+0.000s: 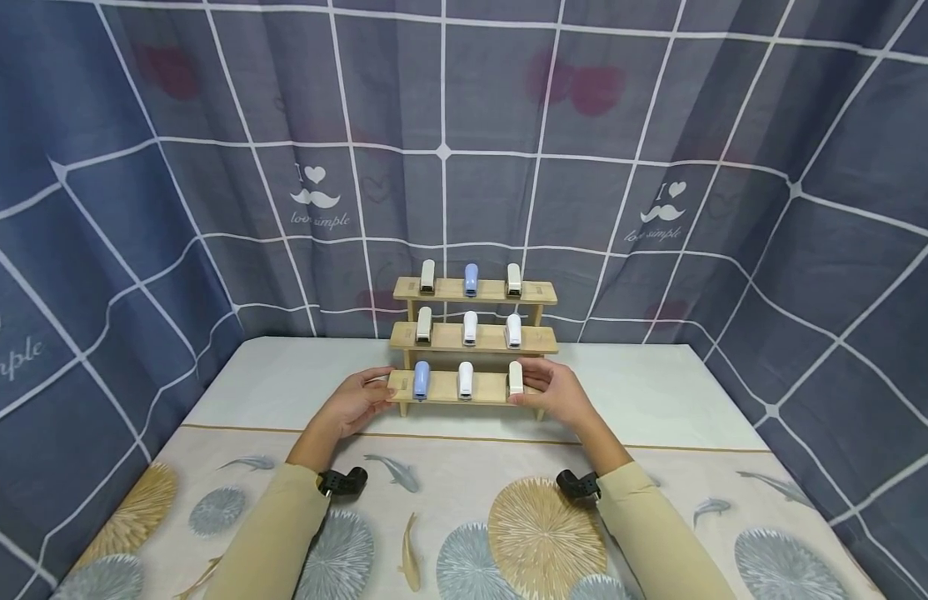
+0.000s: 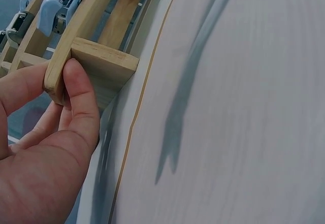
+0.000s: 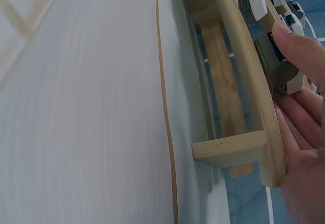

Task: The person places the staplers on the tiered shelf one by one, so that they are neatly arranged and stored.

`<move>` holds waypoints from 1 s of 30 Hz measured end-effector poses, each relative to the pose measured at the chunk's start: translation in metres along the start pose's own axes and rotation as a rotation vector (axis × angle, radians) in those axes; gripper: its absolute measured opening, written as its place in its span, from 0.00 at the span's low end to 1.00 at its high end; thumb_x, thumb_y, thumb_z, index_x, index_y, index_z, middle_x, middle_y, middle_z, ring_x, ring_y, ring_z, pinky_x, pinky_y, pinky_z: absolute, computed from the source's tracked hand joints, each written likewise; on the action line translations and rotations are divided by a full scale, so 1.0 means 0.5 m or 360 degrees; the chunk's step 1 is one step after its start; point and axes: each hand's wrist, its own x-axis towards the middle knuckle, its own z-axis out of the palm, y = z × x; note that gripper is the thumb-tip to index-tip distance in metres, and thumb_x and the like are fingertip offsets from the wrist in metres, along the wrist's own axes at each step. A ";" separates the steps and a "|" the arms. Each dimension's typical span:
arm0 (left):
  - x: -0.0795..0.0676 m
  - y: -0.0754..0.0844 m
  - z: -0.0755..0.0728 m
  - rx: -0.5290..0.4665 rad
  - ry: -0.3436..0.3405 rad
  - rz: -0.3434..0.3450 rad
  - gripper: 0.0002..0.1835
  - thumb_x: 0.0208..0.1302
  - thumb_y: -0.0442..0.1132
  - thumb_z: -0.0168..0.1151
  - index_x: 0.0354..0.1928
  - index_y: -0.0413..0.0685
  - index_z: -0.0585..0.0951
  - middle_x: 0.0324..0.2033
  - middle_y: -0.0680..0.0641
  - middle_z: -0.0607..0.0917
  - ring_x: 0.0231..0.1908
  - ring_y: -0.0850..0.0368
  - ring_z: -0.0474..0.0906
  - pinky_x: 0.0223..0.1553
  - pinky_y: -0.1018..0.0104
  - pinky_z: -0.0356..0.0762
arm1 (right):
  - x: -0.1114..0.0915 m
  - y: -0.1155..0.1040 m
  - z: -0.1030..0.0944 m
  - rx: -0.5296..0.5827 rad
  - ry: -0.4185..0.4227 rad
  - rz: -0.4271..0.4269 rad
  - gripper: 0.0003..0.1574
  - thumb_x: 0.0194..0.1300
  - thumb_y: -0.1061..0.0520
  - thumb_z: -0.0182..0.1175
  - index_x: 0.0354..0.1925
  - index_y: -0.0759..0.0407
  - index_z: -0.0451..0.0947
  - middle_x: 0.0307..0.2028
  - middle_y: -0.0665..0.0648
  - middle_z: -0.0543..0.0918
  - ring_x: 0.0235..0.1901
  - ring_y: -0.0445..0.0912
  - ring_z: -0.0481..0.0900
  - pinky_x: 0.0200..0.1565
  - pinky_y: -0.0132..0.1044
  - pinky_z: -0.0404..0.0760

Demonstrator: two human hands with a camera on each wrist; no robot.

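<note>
A three-tier wooden display stand holds several small staplers in rows. With thumb and fingers, my left hand pinches the left end of the lowest shelf. At that shelf's right end, my right hand grips a cream stapler, thumb in front and fingers behind. The right wrist view shows the thumb against this stapler, which looks greyish there. To its left on the same shelf stand a white stapler and a blue stapler.
White and cream staplers stand on the middle shelf. The top shelf bears a blue stapler between two pale ones. A patterned cloth covers the table's front, and a dark checked curtain hangs behind.
</note>
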 end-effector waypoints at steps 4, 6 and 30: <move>-0.001 -0.001 -0.001 0.0008 0.0000 -0.0008 0.35 0.70 0.23 0.56 0.77 0.31 0.57 0.48 0.46 0.82 0.41 0.63 0.83 0.44 0.72 0.85 | 0.000 0.000 0.002 -0.0009 0.0001 0.0007 0.46 0.53 0.63 0.79 0.68 0.68 0.71 0.66 0.69 0.76 0.64 0.62 0.78 0.64 0.43 0.80; -0.001 0.000 -0.002 0.0013 -0.0002 -0.0013 0.35 0.70 0.23 0.56 0.77 0.32 0.57 0.47 0.46 0.82 0.40 0.63 0.83 0.44 0.72 0.84 | 0.001 0.000 0.002 -0.0012 -0.0001 0.0015 0.47 0.54 0.62 0.79 0.69 0.68 0.71 0.67 0.69 0.76 0.64 0.62 0.78 0.64 0.43 0.80; -0.033 0.020 -0.034 0.0391 0.0181 0.0153 0.26 0.77 0.29 0.51 0.73 0.28 0.63 0.47 0.35 0.81 0.39 0.57 0.84 0.45 0.67 0.88 | -0.035 0.006 -0.058 -0.0044 0.0207 -0.0186 0.36 0.60 0.58 0.76 0.64 0.66 0.77 0.63 0.68 0.80 0.63 0.62 0.79 0.63 0.42 0.80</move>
